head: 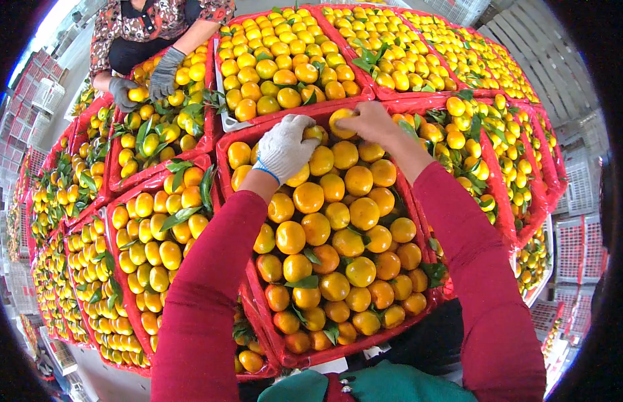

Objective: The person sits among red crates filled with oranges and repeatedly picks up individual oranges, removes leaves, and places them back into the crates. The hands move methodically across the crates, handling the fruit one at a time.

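Before me is a crate lined with red plastic film (302, 358), filled with orange-yellow citrus fruits (316, 228) and a few green leaves. My left hand (287, 149), in a white knitted glove with a blue edge, is at the crate's far left part, its fingers around a yellow-green citrus fruit (315, 133). Bare, my right hand (372, 123) holds an orange citrus fruit (343, 123) between thumb and fingers at the far edge, just right of the glove. The undersides of both fruits are hidden.
More red-lined crates of citrus (286, 60) surround mine on the left, far side and right. At the upper left a co-worker's grey-gloved hands (164, 73) handle fruit over another crate. Stacked plastic crates (580, 248) stand at the right, near a wooden slatted surface (535, 55).
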### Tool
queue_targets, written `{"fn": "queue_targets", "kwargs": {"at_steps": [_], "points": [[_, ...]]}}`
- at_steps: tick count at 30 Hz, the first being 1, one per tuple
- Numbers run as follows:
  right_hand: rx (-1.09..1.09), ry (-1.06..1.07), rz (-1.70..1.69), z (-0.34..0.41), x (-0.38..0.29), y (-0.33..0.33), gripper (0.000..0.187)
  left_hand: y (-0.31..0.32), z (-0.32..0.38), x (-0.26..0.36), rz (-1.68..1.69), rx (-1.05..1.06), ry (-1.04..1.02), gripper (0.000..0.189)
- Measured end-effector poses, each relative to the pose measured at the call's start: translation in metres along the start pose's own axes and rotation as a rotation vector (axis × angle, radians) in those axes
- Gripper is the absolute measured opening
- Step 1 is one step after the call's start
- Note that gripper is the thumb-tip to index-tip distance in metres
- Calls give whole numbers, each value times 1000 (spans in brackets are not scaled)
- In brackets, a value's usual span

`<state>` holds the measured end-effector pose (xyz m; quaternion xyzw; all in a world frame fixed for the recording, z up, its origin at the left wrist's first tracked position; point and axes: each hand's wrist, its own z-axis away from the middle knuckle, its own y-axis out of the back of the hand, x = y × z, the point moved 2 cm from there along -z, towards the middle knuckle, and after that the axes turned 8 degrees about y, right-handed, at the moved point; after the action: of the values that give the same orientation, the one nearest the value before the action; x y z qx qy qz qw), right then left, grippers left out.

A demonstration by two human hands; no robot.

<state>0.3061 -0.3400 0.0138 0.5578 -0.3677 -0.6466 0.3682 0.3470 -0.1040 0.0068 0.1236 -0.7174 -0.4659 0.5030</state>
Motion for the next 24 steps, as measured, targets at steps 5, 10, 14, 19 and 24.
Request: {"fn": "queue_targets", "kwargs": {"at_steps": [5, 10, 14, 19, 24], "points": [[51, 169, 68, 7, -11, 16, 66, 1, 6, -9, -19, 49, 27, 43], [-57, 168, 277, -9, -20, -24, 50, -2, 2, -1, -26, 55, -16, 43], [6, 436, 217, -22, -9, -35, 51, -5, 3, -2, -27, 94, -49, 43], [-217, 438, 334, -28, -48, -30, 50, -6, 6, -7, -27, 107, -37, 42], [-44, 272, 472, -19, -21, -35, 30, -3, 6, 1, -46, 76, -38, 42]]}}
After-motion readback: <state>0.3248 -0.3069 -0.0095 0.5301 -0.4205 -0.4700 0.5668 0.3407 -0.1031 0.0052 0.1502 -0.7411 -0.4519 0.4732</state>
